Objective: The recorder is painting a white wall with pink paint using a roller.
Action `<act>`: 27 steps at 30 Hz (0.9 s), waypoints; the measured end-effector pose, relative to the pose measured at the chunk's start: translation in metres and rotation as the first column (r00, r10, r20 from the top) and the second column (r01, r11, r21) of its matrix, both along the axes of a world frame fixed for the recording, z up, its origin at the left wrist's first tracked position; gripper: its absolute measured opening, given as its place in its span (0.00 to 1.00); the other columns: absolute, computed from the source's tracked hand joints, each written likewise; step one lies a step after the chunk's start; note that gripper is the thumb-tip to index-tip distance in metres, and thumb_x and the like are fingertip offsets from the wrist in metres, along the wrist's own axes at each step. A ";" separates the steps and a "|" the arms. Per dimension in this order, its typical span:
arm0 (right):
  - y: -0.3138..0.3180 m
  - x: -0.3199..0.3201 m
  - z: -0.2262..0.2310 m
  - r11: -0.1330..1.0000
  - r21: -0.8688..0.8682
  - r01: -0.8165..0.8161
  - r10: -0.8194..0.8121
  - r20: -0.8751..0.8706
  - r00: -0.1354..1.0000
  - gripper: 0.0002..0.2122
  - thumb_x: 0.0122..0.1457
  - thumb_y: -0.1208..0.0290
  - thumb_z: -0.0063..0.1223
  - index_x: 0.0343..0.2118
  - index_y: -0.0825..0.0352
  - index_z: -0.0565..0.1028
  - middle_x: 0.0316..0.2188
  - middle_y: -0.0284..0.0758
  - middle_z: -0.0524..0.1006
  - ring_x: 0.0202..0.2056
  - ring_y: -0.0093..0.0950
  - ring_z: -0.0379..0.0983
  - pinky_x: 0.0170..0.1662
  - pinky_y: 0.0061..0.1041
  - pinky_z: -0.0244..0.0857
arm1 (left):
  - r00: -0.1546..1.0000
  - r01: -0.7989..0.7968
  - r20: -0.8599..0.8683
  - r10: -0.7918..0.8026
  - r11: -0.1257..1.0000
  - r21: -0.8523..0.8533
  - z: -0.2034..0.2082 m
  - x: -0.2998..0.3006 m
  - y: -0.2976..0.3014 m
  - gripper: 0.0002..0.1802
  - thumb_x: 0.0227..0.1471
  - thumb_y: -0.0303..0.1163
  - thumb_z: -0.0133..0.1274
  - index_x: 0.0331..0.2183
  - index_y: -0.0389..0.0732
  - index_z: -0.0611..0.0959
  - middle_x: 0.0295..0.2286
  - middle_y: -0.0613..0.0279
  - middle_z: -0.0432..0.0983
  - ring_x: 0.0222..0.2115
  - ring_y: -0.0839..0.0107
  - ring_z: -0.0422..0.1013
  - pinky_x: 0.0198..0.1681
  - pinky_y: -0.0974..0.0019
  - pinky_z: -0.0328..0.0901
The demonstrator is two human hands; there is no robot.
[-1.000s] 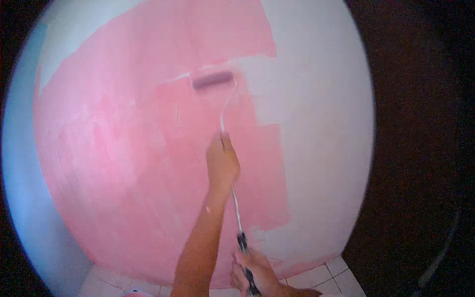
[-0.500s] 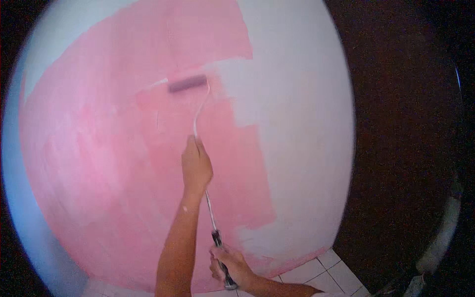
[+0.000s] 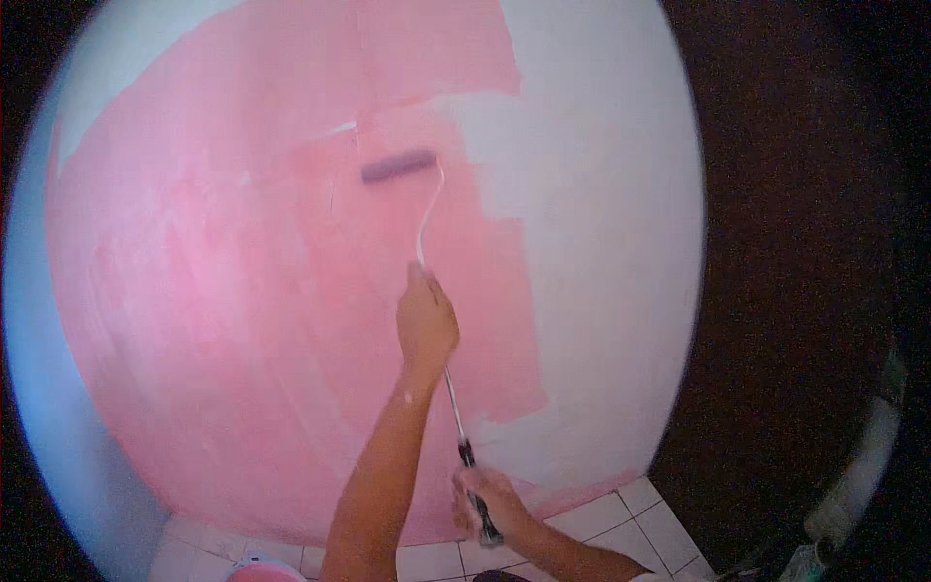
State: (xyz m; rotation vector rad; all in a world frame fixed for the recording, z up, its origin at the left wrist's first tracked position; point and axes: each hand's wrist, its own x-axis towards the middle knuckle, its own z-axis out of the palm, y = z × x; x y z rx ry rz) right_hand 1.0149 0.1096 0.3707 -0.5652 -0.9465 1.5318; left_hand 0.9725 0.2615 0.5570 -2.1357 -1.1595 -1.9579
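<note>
One paint roller [image 3: 452, 398]: in front of a half-painted wall [image 3: 621, 242], sleeve end towards the wall's top edge, handle end towards its bottom edge, leaning a little left at the top.
Left hand [image 3: 428, 325]: closed narrowly around the roller's thin metal rod [image 3: 423, 233], just below its bend; a small pale spot shows on the forearm near the wrist.
Right hand [image 3: 495, 500]: wrapped around the black handle [image 3: 465, 452], lower than the other and to its right; the handle's butt sticks out below the grip.
Sleeve [image 3: 399, 166]: greyish purple, slightly blurred, nearly level with its right end higher; pink lies behind it, and whether it presses on the wall I cannot tell.
Pink paint [image 3: 388, 223]: spreads from the wall's left edge to past its middle, ending on the right in a stepped border; a thin band follows the bottom edge towards the right corner.
White area [image 3: 582, 291]: fills the wall's right side, with another patch at its top left corner.
Tiled floor [image 3: 669, 529]: pale, along the wall's bottom edge.
Paint container [image 3: 254, 561]: pink inside, partly cut off, near the wall's bottom left corner.
</note>
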 end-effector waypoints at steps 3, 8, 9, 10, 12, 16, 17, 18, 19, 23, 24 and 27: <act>0.019 -0.002 0.032 0.997 0.082 -0.010 0.014 -0.048 0.999 0.12 0.59 0.60 0.42 0.27 0.64 0.63 0.07 0.30 0.61 0.07 0.21 0.54 0.12 0.21 0.50 | 0.991 -0.122 -0.057 0.125 0.991 0.055 0.037 -0.001 0.008 0.15 0.57 0.35 0.31 0.36 0.33 0.67 0.21 0.39 0.69 0.25 0.43 0.68 0.28 0.46 0.60; 0.025 -0.033 0.055 0.998 0.051 -0.028 0.033 -0.099 0.995 0.13 0.58 0.58 0.44 0.26 0.64 0.63 0.06 0.29 0.62 0.07 0.21 0.55 0.12 0.21 0.50 | 0.990 -0.131 -0.060 0.128 0.990 -0.048 0.063 -0.028 0.005 0.15 0.57 0.36 0.32 0.36 0.35 0.67 0.20 0.40 0.70 0.24 0.44 0.68 0.26 0.46 0.61; 0.018 -0.033 0.042 1.000 -0.019 0.003 -0.004 -0.025 1.000 0.14 0.57 0.58 0.44 0.26 0.64 0.63 0.06 0.29 0.62 0.07 0.21 0.55 0.12 0.21 0.51 | 0.987 -0.160 -0.039 0.158 0.986 -0.037 0.047 -0.029 0.001 0.15 0.57 0.36 0.32 0.37 0.35 0.67 0.20 0.41 0.70 0.24 0.44 0.68 0.25 0.46 0.61; 0.010 -0.034 0.029 0.995 -0.098 0.027 -0.024 0.031 0.999 0.14 0.57 0.57 0.45 0.25 0.64 0.63 0.06 0.30 0.62 0.07 0.22 0.55 0.13 0.21 0.52 | 0.982 -0.187 -0.047 0.182 0.977 -0.107 0.029 -0.031 -0.004 0.15 0.57 0.36 0.33 0.39 0.35 0.67 0.20 0.41 0.70 0.24 0.44 0.68 0.25 0.46 0.61; -0.003 -0.032 -0.006 0.995 -0.099 0.008 -0.003 0.043 0.999 0.15 0.56 0.57 0.46 0.23 0.64 0.63 0.06 0.31 0.62 0.07 0.23 0.56 0.13 0.22 0.54 | 0.995 -0.095 -0.059 0.082 0.957 -0.274 -0.013 -0.034 -0.012 0.17 0.57 0.36 0.33 0.42 0.33 0.65 0.19 0.41 0.70 0.23 0.44 0.68 0.24 0.46 0.60; -0.059 -0.002 -0.077 0.968 -0.249 0.024 -0.015 0.040 0.999 0.16 0.56 0.58 0.46 0.20 0.64 0.63 0.06 0.31 0.62 0.07 0.23 0.57 0.13 0.22 0.54 | 0.995 -0.085 -0.080 0.060 0.928 -0.363 -0.107 -0.012 -0.041 0.16 0.57 0.35 0.34 0.40 0.31 0.64 0.16 0.41 0.68 0.20 0.45 0.68 0.21 0.47 0.58; -0.074 0.004 -0.086 0.943 -0.329 0.045 -0.022 0.075 0.997 0.16 0.57 0.59 0.45 0.19 0.64 0.63 0.07 0.31 0.61 0.08 0.22 0.57 0.13 0.22 0.54 | 0.996 -0.084 -0.057 0.070 0.946 -0.314 -0.127 -0.006 -0.051 0.16 0.57 0.35 0.34 0.40 0.31 0.64 0.16 0.41 0.68 0.20 0.45 0.68 0.21 0.47 0.58; -0.089 0.010 -0.092 0.938 -0.342 0.048 -0.022 0.079 0.997 0.16 0.57 0.59 0.45 0.19 0.64 0.63 0.07 0.31 0.61 0.08 0.22 0.57 0.13 0.22 0.54 | 1.000 -0.017 -0.009 0.015 0.918 -0.397 -0.145 0.000 -0.059 0.15 0.57 0.35 0.35 0.40 0.32 0.64 0.15 0.42 0.68 0.19 0.45 0.68 0.20 0.47 0.58; -0.110 0.016 -0.097 0.936 -0.348 0.060 -0.036 0.075 0.997 0.15 0.57 0.57 0.45 0.18 0.60 0.63 0.06 0.28 0.61 0.07 0.20 0.56 0.12 0.20 0.54 | 0.998 0.054 0.045 -0.037 0.876 -0.480 -0.163 0.006 -0.069 0.14 0.56 0.34 0.35 0.39 0.32 0.64 0.14 0.43 0.68 0.19 0.45 0.67 0.19 0.47 0.58; -0.173 0.030 -0.121 0.874 -0.460 0.157 -0.075 0.190 0.979 0.14 0.57 0.55 0.45 0.20 0.57 0.64 0.06 0.25 0.61 0.06 0.18 0.56 0.10 0.19 0.53 | 0.999 0.048 0.033 -0.035 0.836 -0.547 -0.250 0.023 -0.103 0.14 0.56 0.33 0.36 0.39 0.32 0.64 0.13 0.44 0.68 0.18 0.44 0.67 0.18 0.46 0.57; -0.183 0.033 -0.131 0.871 -0.464 0.159 -0.075 0.194 0.978 0.14 0.57 0.55 0.45 0.20 0.57 0.64 0.06 0.25 0.61 0.06 0.18 0.56 0.10 0.19 0.53 | 0.998 0.053 -0.008 -0.066 0.870 -0.489 -0.275 0.028 -0.109 0.13 0.55 0.33 0.36 0.38 0.32 0.64 0.14 0.43 0.68 0.18 0.43 0.67 0.19 0.45 0.58; -0.203 0.038 -0.157 0.820 -0.550 0.160 -0.134 0.088 0.987 0.15 0.57 0.53 0.44 0.21 0.58 0.63 0.07 0.25 0.61 0.07 0.19 0.55 0.10 0.20 0.53 | 0.990 0.024 -0.115 -0.077 0.913 -0.406 -0.335 0.042 -0.118 0.12 0.55 0.32 0.36 0.37 0.32 0.64 0.17 0.40 0.69 0.20 0.42 0.67 0.22 0.44 0.58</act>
